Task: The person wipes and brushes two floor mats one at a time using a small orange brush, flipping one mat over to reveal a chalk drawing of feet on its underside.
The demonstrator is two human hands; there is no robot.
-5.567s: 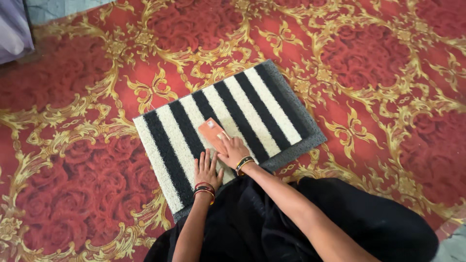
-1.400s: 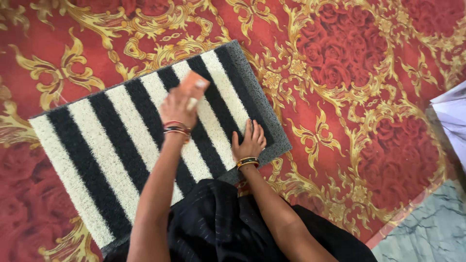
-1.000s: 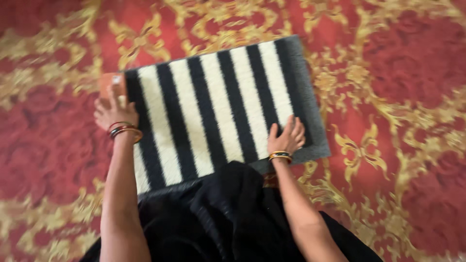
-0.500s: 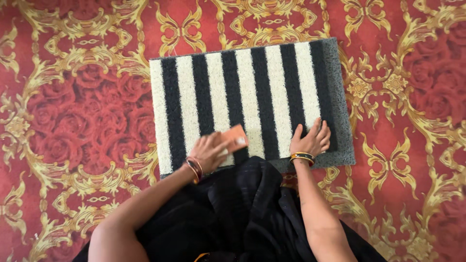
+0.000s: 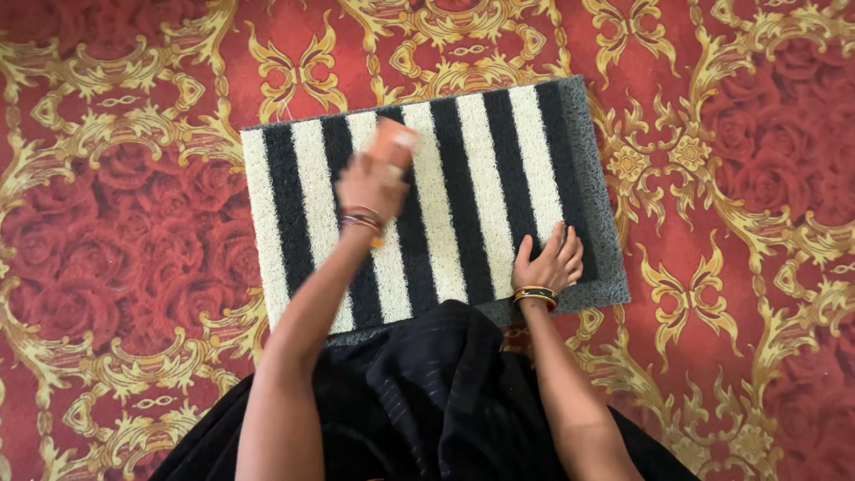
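Her left hand (image 5: pixel 370 183) grips an orange brush (image 5: pixel 393 142) on the striped doormat (image 5: pixel 463 178), right hand (image 5: pixel 548 261) pressed flat, fingers spread

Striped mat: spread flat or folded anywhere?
Spread flat. The striped mat shows all edges and unbroken stripes on the carpet; the right hand presses its near edge.

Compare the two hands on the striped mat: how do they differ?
The left hand is motion-blurred, closed around an orange block-like object near the mat's far edge; the right hand is sharp, lying flat and empty near the mat's near right corner. Both wrists wear bangles.
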